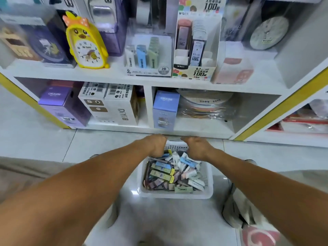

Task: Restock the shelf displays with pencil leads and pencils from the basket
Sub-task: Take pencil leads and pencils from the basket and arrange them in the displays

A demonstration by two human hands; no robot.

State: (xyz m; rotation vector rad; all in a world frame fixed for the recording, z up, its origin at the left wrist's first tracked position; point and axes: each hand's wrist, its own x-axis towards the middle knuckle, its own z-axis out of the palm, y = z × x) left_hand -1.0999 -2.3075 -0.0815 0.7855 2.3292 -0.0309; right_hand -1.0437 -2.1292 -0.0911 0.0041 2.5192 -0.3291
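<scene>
Head view, near to far. A patterned cloth bag [255, 228] lies on the tiled floor [168, 219] at lower right. Both forearms reach forward over the floor to a white plastic basket [209, 183] standing just in front of the shelf unit. The basket holds a loose heap of small pencil-lead cases [161, 172] in yellow, blue, white, green and purple tones; separate pencils cannot be told apart in the heap. The left hand [157, 145] and the right hand [197, 147] sit side by side at the basket's far rim, backs toward the camera. The fingers of each hand are curled downward over that rim and appear to grip it; the fingertips themselves are hidden behind the knuckles.

Beyond the hands, the bottom shelf [204, 128] carries a purple box [62, 107], two white barcoded boxes [113, 107], a pale blue box [165, 110] and a plastic-wrapped stack of round discs [205, 105]. On the shelf above [110, 75], left to right, stand a yellow chick-shaped alarm clock [87, 45], a clear lead display marked 2B [149, 54] partly filled with white, blue and green cases, a card display marked 100 [195, 48] holding taller lead tubes, and a pink box [232, 71]. A round grey clock [268, 33] stands at far right, behind clear packaging.
</scene>
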